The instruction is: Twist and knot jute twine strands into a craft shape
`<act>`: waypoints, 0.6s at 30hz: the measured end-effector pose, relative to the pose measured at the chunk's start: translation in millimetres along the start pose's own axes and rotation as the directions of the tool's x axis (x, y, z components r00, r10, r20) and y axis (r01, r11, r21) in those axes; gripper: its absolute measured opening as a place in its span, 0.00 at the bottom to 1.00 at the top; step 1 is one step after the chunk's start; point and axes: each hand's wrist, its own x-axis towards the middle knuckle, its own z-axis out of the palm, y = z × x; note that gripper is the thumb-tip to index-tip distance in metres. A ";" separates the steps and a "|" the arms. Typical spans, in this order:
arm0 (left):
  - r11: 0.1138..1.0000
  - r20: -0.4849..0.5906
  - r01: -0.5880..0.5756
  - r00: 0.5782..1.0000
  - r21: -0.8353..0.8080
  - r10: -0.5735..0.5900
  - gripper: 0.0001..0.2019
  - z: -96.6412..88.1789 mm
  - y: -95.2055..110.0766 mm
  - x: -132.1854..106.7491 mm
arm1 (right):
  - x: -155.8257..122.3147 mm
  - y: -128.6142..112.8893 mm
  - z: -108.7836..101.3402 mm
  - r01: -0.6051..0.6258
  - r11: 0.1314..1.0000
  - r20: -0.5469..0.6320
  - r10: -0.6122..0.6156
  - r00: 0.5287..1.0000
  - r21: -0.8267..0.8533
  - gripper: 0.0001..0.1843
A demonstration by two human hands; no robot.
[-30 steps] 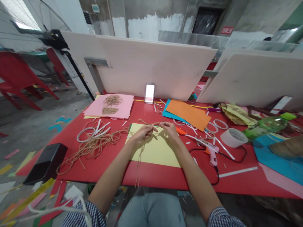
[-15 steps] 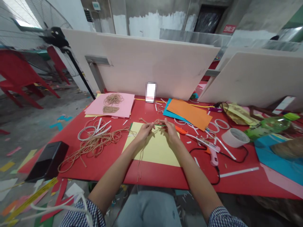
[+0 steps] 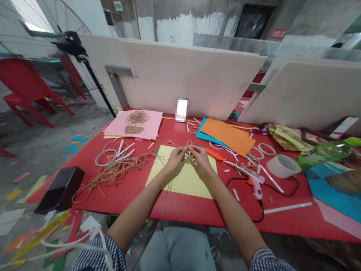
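My left hand (image 3: pixel 177 158) and my right hand (image 3: pixel 199 157) meet fingertip to fingertip above a sheet of yellow paper (image 3: pixel 186 182). Both are pinched on a thin brown twine (image 3: pixel 189 142), which forms a small loop just above the fingertips. One strand sticks out to the upper left, and loose ends hang below my left hand to the table's front. Left of the paper lies a tangled heap of the same twine (image 3: pixel 115 169). A pink sheet (image 3: pixel 153 126) farther back bears a twine coil (image 3: pixel 137 117) and a flat twine piece (image 3: pixel 134 130).
An orange cutter (image 3: pixel 214 154) lies right of the paper, near a pink glue gun (image 3: pixel 256 186) with a black cord. Beyond are a tape roll (image 3: pixel 283 165), a green bottle (image 3: pixel 324 153) and orange paper (image 3: pixel 228 135). A lit phone (image 3: pixel 182 110) leans on the white board (image 3: pixel 186 75).
My right hand has moved left to meet my left hand, and its fingers have closed on the twine. A small loop now stands up above the fingertips.
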 end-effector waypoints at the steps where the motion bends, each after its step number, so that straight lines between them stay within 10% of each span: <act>1: 1.000 0.016 0.012 1.000 -0.017 -0.011 0.24 0.7 0.7 -0.4 | 0.0 0.6 -0.3 0.002 1.000 0.000 -0.002 1.000 0.014 0.24; 18: 0.996 0.069 0.054 0.996 -0.072 -0.049 0.23 2.2 -6.3 0.7 | -1.3 2.5 -1.4 -0.001 1.000 0.135 0.000 0.991 0.009 0.23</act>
